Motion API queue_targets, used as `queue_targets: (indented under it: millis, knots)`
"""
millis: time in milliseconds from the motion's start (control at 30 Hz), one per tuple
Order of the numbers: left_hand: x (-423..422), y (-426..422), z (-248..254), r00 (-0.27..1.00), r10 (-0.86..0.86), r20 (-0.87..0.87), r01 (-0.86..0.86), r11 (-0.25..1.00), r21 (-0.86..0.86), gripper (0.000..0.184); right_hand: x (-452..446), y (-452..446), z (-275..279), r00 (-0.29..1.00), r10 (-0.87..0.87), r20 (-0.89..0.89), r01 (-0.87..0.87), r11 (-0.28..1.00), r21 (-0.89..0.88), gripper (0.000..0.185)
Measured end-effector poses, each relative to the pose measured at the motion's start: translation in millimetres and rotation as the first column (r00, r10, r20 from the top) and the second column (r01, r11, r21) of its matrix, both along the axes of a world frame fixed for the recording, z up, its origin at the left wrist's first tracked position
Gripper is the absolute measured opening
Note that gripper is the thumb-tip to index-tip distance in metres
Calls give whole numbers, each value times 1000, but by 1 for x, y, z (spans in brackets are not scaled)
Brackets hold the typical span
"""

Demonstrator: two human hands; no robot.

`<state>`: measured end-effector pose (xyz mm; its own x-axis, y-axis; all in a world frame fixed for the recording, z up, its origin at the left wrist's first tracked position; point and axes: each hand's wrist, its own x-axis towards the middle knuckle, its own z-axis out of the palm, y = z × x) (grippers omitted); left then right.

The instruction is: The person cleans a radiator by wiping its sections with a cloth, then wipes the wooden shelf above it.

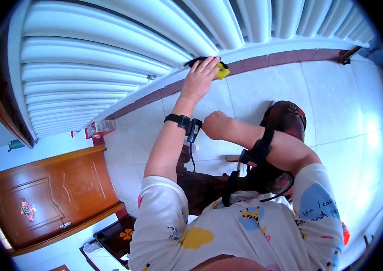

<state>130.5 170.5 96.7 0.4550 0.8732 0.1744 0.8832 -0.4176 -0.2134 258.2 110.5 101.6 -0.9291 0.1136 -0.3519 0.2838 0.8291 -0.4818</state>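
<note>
My left hand [199, 79] is laid over a yellow and black cloth [221, 71], which it presses against the lower edge of a white slatted panel [146, 52]. Its fingers point up and to the right, and part of the cloth is hidden beneath them. Lower and to the right, my right hand [216, 125] is closed in a fist near my left wrist, touching no part of the cloth. Whether anything is inside the fist is hidden. Each forearm carries a black strap with a small device.
A reddish-brown baseboard [286, 58] runs under the panel, above pale floor tiles [336, 99]. At the left are a wooden door [51, 194] and a red and clear container [100, 129]. A dark low table [118, 237] stands at the lower left.
</note>
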Motion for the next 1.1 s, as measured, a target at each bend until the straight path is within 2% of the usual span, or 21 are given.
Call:
queue_targets:
  millis: [67,100,133,200,267,333,367,433,467,600,667,733,767,800,867,933,967,1000,1033,1067,1100]
  knots:
    - [-5,-1,0,975,50,219,-39,998,-57,27,1,-1,-3,1000,8,18,-8,1000,12,21]
    - [-3,-5,5,936,150,320,-124,987,-100,28,1,-3,-8,999,-8,-47,9,1000,26,20]
    - [-1,-8,19,936,148,319,-123,987,-99,28,2,-2,-9,993,-27,-114,32,999,41,19]
    - [-2,-12,52,839,363,405,-314,931,-185,29,3,-3,-10,995,-15,-104,18,999,30,19]
    - [-4,-9,88,901,159,403,-273,931,242,29,4,-5,-8,996,-4,-94,5,1000,9,19]
    - [7,-5,129,951,16,310,-208,773,599,26,7,-4,-5,991,-41,-130,42,999,8,18]
    - [4,0,131,950,13,311,-207,773,600,26,6,-2,-7,991,-43,-129,45,999,9,18]
    - [-3,16,129,1000,18,16,-24,699,715,23,6,-2,-10,980,-70,-188,70,998,-7,17]
    - [-14,23,111,997,53,-62,1,752,659,21,7,-3,-11,981,-70,-182,70,998,-7,17]
    - [-12,24,54,967,-85,-241,187,880,436,18,6,0,-8,980,-89,-180,86,996,-27,16]
    - [-16,20,24,966,-93,-241,182,906,382,20,5,2,-8,978,-91,-187,89,996,-22,17]
    - [-13,16,11,984,-86,-158,135,934,330,24,3,2,-7,985,-76,-153,76,997,-5,17]
    - [-12,15,5,995,-82,-52,95,943,320,22,2,3,-6,985,-75,-154,76,997,-3,17]
    - [-13,12,-1,996,-78,-53,91,943,319,22,3,4,-3,987,-84,-136,84,996,-8,17]
    - [-18,3,-8,984,-33,175,9,991,137,16,3,4,-4,990,-71,-121,71,997,-4,17]
    - [-24,-5,2,975,-47,218,23,994,111,17,2,5,-7,996,-9,-94,11,1000,21,18]
    - [-25,-15,5,907,94,411,-102,995,-2,21,0,5,-8,999,-5,-54,6,1000,21,20]
    - [-28,-22,9,784,243,571,-201,970,-136,24,1,6,-9,998,-3,-55,5,1000,28,20]
    - [-36,-28,18,654,472,592,-242,871,-427,25,1,6,-11,998,-2,-60,4,1000,25,21]
    - [-46,-37,29,530,650,545,-224,727,-649,26,2,7,-12,998,2,-64,-1,1000,24,22]
    - [-48,-52,37,228,744,629,-173,666,-725,28,3,9,-10,998,17,-62,-15,999,35,22]
